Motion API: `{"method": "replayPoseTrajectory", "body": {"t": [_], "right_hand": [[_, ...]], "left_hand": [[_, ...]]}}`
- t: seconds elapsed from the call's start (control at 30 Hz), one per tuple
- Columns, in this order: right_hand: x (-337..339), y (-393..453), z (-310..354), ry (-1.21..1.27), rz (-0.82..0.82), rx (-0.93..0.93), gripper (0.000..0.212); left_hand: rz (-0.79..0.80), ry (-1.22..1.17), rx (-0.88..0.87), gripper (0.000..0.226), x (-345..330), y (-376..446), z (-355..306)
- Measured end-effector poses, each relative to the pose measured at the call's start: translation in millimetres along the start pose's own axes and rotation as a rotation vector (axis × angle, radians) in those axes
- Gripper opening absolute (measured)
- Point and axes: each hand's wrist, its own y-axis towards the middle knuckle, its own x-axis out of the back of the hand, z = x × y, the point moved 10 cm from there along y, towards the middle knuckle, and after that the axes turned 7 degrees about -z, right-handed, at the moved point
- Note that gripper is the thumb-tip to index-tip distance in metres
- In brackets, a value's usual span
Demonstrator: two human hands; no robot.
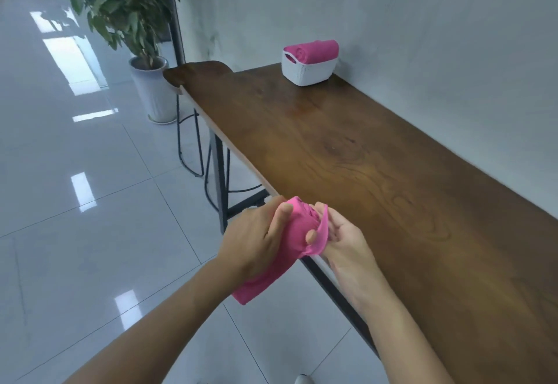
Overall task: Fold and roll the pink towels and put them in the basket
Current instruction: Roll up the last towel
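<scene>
My left hand (256, 232) curls round a pink towel (271, 263), a half-rolled bundle hanging off the near edge of the bench (377, 157), its loose lower end drooping below my wrist toward the floor. My thumb lies across the top of the roll. My right hand (341, 238), just over the bench edge, pinches the towel's upper flap and stretches it out thin between fingers and thumb. Far along the bench, against the wall, the white basket (308, 71) holds one rolled pink towel (314, 49) lying across its top.
</scene>
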Motion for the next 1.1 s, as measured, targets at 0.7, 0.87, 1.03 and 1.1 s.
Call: {"method": "replayPoseTrajectory", "body": {"t": [0.7, 0.87, 1.03, 1.1], "right_hand": [[-103, 147, -7, 0.054, -0.011, -0.088, 0.054], [-90, 229, 22, -0.105, 0.084, -0.05, 0.107], [-104, 290, 68, -0.318, 0.26, 0.001, 0.058], [-99, 311, 80, -0.293, 0.231, 0.012, 0.049]], "left_hand": [[0.474, -0.118, 0.05, 0.062, 65, 111, 155], [0.636, 0.03, -0.073, 0.06, 50, 174, 143], [0.673, 0.121, -0.178, 0.053, 46, 251, 125], [0.667, 0.059, -0.162, 0.052, 45, 279, 125]]}}
